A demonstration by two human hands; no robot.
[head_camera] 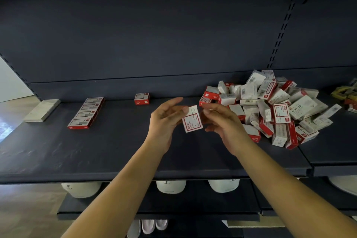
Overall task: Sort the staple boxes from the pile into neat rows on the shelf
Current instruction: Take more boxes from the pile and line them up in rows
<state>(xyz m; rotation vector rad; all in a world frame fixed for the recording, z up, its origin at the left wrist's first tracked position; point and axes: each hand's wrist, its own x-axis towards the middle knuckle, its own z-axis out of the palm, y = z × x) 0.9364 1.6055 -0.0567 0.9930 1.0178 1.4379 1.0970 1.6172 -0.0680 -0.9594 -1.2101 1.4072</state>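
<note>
1. Held box point(192, 120): white with a red border, a paperclip drawing on its face. It is in the air over the middle of the shelf point(96, 152), between both hands.
2. Left hand point(166, 120): thumb tip against the box's upper left corner; the other fingers point(173, 101) are stretched out and loosely spread behind it.
3. Right hand point(222, 121): fingers curled, pinching the box's right edge.
4. Done so far: one row of four red-and-white boxes point(86, 113) laid flat, running front to back on the left. A single box point(142, 98) sits alone at the back, near the centre, possibly the start of a second row.
5. Left to do: nearly all of it, by my reading. The pile point(270, 108) on the right is a large jumble of boxes, tilted and overlapping.
6. A flat grey packet point(43, 110) lies at the far left end; its print is unreadable.
7. Hard to tell: most labels in the pile are blurred, though one reads "STAPLES". Yellowish items point(345, 92) at the right edge are cut off. Rounded white objects point(171, 186) on the lower shelf are half hidden.
</note>
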